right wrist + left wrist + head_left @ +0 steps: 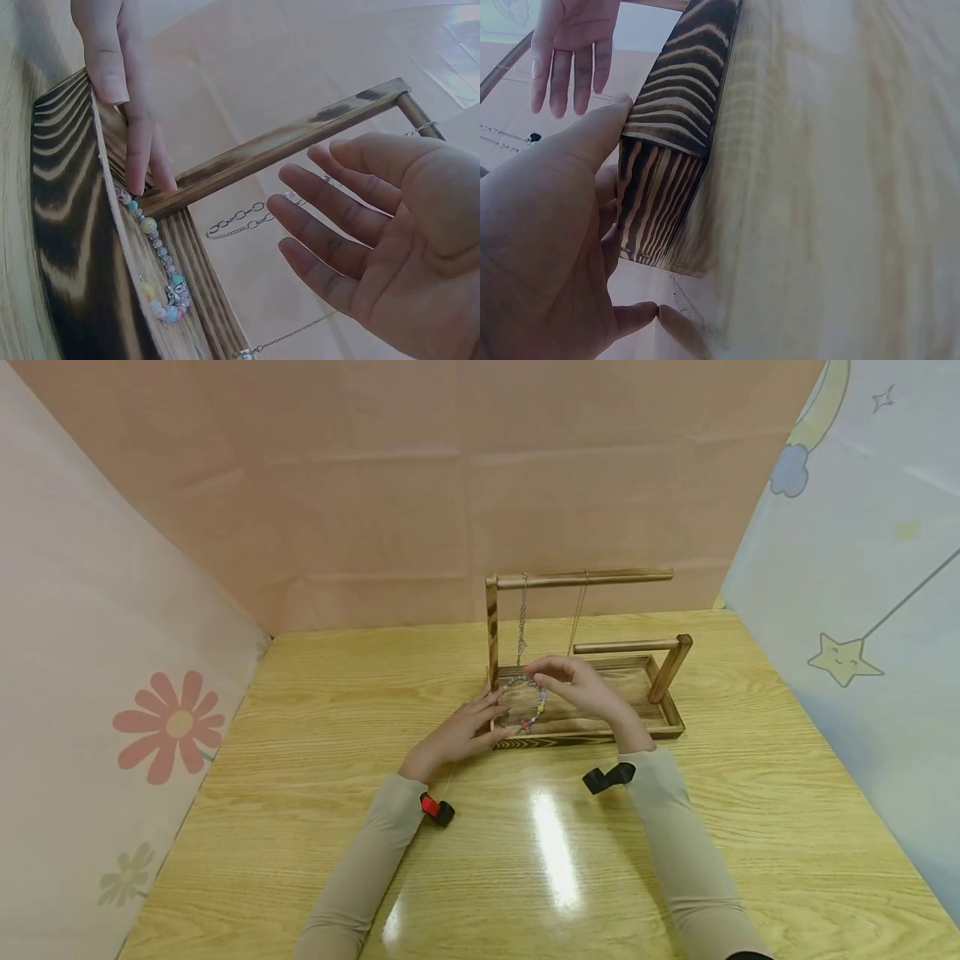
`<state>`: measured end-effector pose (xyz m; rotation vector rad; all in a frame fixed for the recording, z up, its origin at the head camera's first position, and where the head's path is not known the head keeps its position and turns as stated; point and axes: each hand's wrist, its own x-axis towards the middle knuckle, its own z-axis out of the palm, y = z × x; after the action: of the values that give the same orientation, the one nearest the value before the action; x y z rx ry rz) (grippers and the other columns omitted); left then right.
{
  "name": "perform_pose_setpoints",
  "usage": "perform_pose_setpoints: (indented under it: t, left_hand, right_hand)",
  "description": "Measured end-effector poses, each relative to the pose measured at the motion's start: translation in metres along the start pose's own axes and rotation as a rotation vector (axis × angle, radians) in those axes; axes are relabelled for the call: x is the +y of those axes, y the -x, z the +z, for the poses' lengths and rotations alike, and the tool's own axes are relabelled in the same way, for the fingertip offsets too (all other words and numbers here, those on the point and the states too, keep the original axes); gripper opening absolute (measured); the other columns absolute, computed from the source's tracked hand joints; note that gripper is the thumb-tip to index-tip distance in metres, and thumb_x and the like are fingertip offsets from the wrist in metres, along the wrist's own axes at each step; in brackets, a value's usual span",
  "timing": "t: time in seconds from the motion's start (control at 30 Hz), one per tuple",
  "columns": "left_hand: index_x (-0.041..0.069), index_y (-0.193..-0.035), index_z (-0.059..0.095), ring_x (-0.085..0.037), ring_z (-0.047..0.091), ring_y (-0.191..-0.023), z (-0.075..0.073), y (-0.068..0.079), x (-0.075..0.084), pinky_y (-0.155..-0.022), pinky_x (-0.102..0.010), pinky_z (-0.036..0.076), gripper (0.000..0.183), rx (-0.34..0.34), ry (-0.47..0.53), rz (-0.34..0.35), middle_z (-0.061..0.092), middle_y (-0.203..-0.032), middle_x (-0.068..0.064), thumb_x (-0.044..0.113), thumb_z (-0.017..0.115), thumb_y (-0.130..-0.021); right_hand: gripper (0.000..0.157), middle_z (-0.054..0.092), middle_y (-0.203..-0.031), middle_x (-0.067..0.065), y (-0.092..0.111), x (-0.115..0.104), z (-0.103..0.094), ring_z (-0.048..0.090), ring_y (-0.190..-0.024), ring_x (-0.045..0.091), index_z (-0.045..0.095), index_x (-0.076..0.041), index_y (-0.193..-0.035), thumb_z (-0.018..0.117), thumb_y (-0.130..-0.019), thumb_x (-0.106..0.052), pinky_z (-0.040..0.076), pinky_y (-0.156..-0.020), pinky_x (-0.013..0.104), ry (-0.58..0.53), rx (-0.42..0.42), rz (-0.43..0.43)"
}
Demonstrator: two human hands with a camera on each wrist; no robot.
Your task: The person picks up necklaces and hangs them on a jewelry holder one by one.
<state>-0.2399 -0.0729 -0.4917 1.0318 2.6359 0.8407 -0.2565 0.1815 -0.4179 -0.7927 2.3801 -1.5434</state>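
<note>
A wooden jewelry stand has a shallow tray base with dark burnt grain. My left hand is at its left end; in the left wrist view the thumb touches the tray's front corner. Its fingers reach straight over the tray's end in the right wrist view. A bracelet of colorful beads lies in the tray by those fingertips. My right hand hovers above the tray's left half, fingers loosely bent and apart, nothing in them. In the right wrist view it is clear of the bracelet.
From the stand's upper bar hang a silver chain and a thin gold-toned chain. A lower bar rises on the right post. The stand is on a wood-grain table, with a pink cloth backdrop behind.
</note>
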Motion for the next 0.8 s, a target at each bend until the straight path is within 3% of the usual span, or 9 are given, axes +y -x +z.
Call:
perform_pose_setpoints:
  t: [0.07,0.23,0.5,0.8]
  left_hand:
    - [0.016,-0.144,0.036,-0.021,-0.003,-0.144,0.0,0.0,0.0,-0.11,-0.059,0.01,0.056,-0.001,0.0,-0.001,0.009,-0.157,-0.001,0.044,0.043,-0.096]
    - [0.015,-0.144,0.035,-0.022,-0.003,-0.144,0.0,0.0,0.001,-0.11,-0.061,0.01,0.055,-0.002,-0.003,0.004,0.009,-0.157,-0.002,0.042,0.044,-0.097]
    - [0.016,-0.144,0.036,-0.027,-0.001,-0.144,0.001,0.0,0.0,-0.109,-0.062,0.011,0.054,0.004,-0.008,0.009,0.009,-0.157,-0.003,0.04,0.044,-0.097]
    - [0.016,-0.144,0.035,-0.026,-0.002,-0.144,0.001,0.0,-0.001,-0.109,-0.062,0.011,0.053,0.0,-0.014,0.013,0.009,-0.157,-0.003,0.039,0.044,-0.097]
  right_hand:
    - [0.03,0.058,-0.124,0.014,0.0,0.002,0.0,0.054,-0.111,0.037,0.058,-0.009,-0.122,0.052,-0.096,-0.021,0.045,-0.095,0.043,-0.001,-0.005,0.008]
    - [0.03,0.059,-0.124,0.011,0.0,0.005,0.0,0.056,-0.111,0.03,0.059,-0.009,-0.121,0.053,-0.095,-0.024,0.045,-0.094,0.044,0.032,-0.025,0.029]
    - [0.034,0.06,-0.122,0.011,-0.001,0.013,0.001,0.055,-0.111,0.026,0.057,-0.001,-0.121,0.053,-0.095,-0.023,0.044,-0.096,0.044,0.076,-0.039,0.009]
    - [0.028,0.057,-0.122,0.022,-0.002,0.014,0.003,0.054,-0.111,0.033,0.057,0.001,-0.12,0.052,-0.095,-0.01,0.041,-0.098,0.048,0.093,-0.061,0.029]
